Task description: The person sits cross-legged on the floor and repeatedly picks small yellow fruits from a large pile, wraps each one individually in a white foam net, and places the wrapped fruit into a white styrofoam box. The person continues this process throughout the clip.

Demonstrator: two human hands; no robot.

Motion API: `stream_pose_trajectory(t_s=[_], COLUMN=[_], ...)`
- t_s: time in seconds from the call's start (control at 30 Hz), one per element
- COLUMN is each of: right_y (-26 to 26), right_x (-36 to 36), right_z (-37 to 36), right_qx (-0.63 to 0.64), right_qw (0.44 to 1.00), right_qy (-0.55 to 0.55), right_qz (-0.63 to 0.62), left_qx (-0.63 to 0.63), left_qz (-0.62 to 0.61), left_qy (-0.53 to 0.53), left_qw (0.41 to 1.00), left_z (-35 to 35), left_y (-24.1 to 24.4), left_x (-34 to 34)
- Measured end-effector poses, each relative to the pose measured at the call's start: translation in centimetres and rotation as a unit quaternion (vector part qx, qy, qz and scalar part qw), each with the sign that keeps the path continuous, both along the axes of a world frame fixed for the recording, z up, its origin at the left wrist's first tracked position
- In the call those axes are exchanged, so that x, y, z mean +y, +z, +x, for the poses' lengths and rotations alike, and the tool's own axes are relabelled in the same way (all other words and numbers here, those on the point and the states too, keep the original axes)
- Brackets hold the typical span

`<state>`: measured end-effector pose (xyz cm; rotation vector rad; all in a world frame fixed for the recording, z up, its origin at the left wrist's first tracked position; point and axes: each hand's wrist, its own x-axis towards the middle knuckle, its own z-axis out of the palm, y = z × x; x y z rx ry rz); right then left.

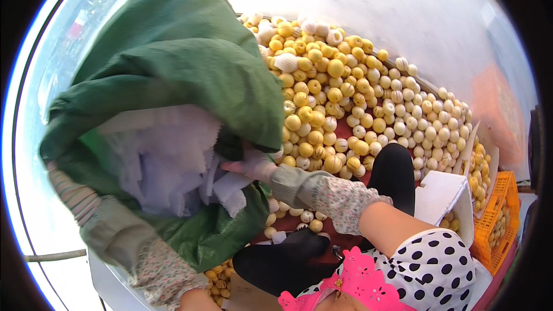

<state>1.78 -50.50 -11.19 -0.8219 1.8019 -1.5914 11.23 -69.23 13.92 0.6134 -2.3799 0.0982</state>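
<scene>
A large green woven sack [181,65] fills the left of the view, its mouth turned towards me. White foam fruit nets [168,155] are bunched inside it, some hanging over the lower rim. My left hand [73,194], in a striped glove, grips the sack's left edge; its fingertips are hidden by the fabric. At the right side of the mouth is my right hand [257,165], gloved with a bare thumb tip showing. It lies against the sack's fold and beside the nets; how its fingers are closed is hidden.
Yellow and pale striped round fruits [332,95] are heaped on a red surface ahead and right, a few in foam nets. A white foam box [445,194] and an orange plastic crate [497,220] with fruit stand at right. My black-clad legs [281,263] are folded below.
</scene>
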Motion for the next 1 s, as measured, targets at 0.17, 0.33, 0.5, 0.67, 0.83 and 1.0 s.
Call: stream_pose_trajectory(t_s=[0.17, 0.33, 0.5, 0.67, 0.83, 1.0], right_y=[3.4, 4.0, 3.2, 2.5, 0.7, 0.7], right_x=[-7.4, -10.5, -11.2, -9.5, -6.0, -3.0], right_z=[-0.6, -3.3, -7.1, -10.7, -13.2, -14.9], right_qx=[0.118, 0.136, 0.176, 0.192, 0.341, -0.062], right_qw=[0.990, 0.972, 0.939, 0.890, 0.866, 0.953], right_qy=[0.035, 0.092, 0.170, 0.272, 0.271, 0.224], right_qz=[0.072, 0.165, 0.243, 0.310, 0.246, 0.196], left_qx=[-0.023, -0.022, 0.115, 0.193, 0.129, 0.062], left_qz=[-0.014, -0.022, -0.024, 0.209, 0.370, -0.075], left_qy=[-0.044, -0.077, -0.098, -0.037, 0.015, -0.007], left_qw=[0.999, 0.997, 0.988, 0.958, 0.920, 0.995], left_z=[-3.1, -6.0, -6.3, -6.7, -6.0, -2.9], left_y=[3.1, 3.5, 3.5, -3.6, -9.4, -7.9], left_x=[1.3, 3.0, 0.9, -6.1, -8.3, -0.1])
